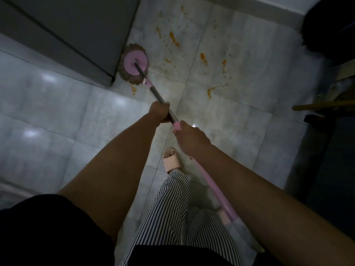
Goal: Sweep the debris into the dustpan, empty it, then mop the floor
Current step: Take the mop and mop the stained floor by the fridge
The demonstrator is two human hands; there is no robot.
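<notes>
A round mop head (134, 64) with a pink disc and brownish strands rests on the pale tiled floor (57, 112), beside the corner of a grey cabinet. Its pole (155, 92), grey steel then pink, runs back toward me. My left hand (160, 112) is closed around the steel part of the pole. My right hand (189, 138) grips the pink part just behind it. Orange stains (173, 39) are smeared and spattered over the tiles to the right of the mop head, and one small spot (133, 89) lies just below it.
The grey cabinet (67, 31) fills the upper left. A dark bulky object (330, 25) stands at the upper right. A wooden handle (322, 106) and dim clutter lie at the right edge. My slippered foot (172, 158) and striped trousers are below my hands.
</notes>
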